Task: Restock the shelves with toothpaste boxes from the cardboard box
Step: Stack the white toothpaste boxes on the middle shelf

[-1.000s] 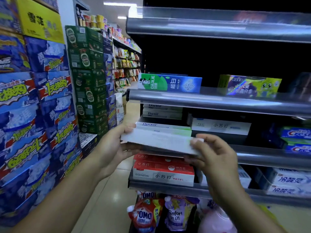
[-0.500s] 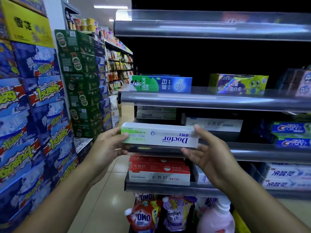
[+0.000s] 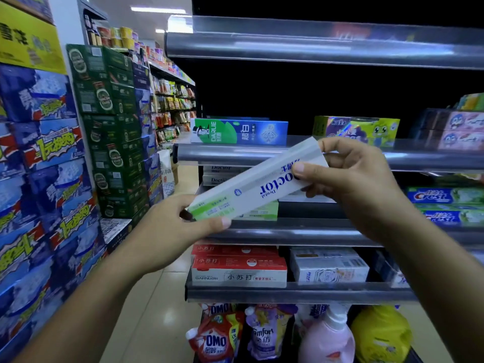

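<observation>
item: white doctor toothpaste box (image 3: 258,183), long and narrow, green band at its lower left end, blue lettering upside down. held in the air in front of the shelving, tilted, left end low, right end high.

left hand (image 3: 170,231): closed on the box's lower green end, thumb along the near face, fingers wrapped behind.

right hand (image 3: 351,184): closed on the upper end, thumb pressed on the blue lettering, fingers curled over the top edge.

behind the box, between the two hands: stacked doctor boxes (image 3: 222,175) lying flat on the middle shelf (image 3: 288,234), partly hidden by the held box.

above the hands: darlie box (image 3: 238,131), green and blue, standing on the upper shelf (image 3: 235,153); to its right, just above the right hand, a yellow-green children's toothpaste box (image 3: 358,129).

right of the right hand: crest boxes (image 3: 445,203), stacked, blue and green.

below the hands: red and white baking soda boxes (image 3: 239,268) on the lower shelf (image 3: 288,294); beside them a white box (image 3: 330,268), label too small to read.

lower still: omo pouch (image 3: 214,336), comfort pouch (image 3: 264,336), pink bottle (image 3: 327,339) with white cap, yellow pouch (image 3: 379,334).

left of the left hand: stacked blue drink cases (image 3: 42,179) and green beer cases (image 3: 112,132) along the aisle.
</observation>
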The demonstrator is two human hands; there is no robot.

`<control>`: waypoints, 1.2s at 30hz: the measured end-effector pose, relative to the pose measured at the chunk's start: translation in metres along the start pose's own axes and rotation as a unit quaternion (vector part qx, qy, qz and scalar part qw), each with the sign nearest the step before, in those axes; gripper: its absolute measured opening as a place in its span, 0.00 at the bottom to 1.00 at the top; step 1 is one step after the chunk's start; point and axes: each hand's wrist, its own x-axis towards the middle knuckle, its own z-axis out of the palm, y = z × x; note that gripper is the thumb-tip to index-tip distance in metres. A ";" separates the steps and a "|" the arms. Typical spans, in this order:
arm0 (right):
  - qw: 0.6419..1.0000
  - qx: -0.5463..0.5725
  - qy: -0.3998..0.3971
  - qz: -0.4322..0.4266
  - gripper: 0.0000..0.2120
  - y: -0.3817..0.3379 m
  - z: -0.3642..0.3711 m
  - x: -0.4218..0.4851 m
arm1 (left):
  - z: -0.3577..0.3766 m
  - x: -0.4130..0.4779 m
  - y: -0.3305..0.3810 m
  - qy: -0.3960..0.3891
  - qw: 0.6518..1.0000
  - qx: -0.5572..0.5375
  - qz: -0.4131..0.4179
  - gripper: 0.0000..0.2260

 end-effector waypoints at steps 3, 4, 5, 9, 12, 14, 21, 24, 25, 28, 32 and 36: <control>0.999 -0.014 -0.026 -0.024 0.22 -0.015 -0.005 0.004 | -0.002 0.004 0.011 0.032 0.999 0.034 0.004 0.37; 0.999 -0.029 -0.032 -0.030 0.22 -0.018 -0.005 0.005 | -0.004 0.004 0.015 0.049 0.997 0.054 -0.009 0.45; 0.997 -0.053 -0.041 -0.037 0.21 -0.021 -0.004 0.005 | -0.006 0.003 0.019 0.058 0.996 0.070 -0.013 0.50; 0.987 -0.123 -0.102 -0.023 0.17 -0.020 0.012 -0.003 | 0.004 0.004 0.041 -0.064 0.991 -0.071 0.098 0.38; 0.984 -0.119 -0.129 0.017 0.15 -0.012 0.024 -0.014 | 0.021 0.007 0.048 -0.096 0.975 -0.164 0.116 0.21; 0.988 -0.113 -0.101 0.032 0.19 -0.004 0.027 -0.019 | 0.025 0.008 0.046 -0.081 0.969 -0.213 0.097 0.17; 0.977 -0.127 -0.042 0.163 0.26 0.056 0.018 -0.057 | 0.038 0.005 0.002 0.094 0.827 -0.554 -0.024 0.17; 0.976 -0.017 0.040 0.216 0.19 0.084 0.022 -0.063 | 0.050 0.002 -0.012 0.116 0.796 -0.593 -0.044 0.24; 0.971 0.016 0.081 0.225 0.18 0.089 0.022 -0.061 | 0.053 0.002 -0.015 0.122 0.792 -0.597 -0.047 0.27; 0.968 0.050 0.140 0.200 0.12 0.095 0.024 -0.047 | 0.051 0.007 -0.027 0.153 0.808 -0.567 -0.050 0.31; 0.975 0.027 0.146 0.167 0.12 0.095 0.031 -0.018 | 0.037 0.022 -0.037 0.178 0.914 -0.364 -0.034 0.19; 0.966 -0.046 0.211 0.140 0.12 0.106 0.036 0.015 | 0.024 0.046 -0.045 0.181 0.968 -0.163 -0.055 0.10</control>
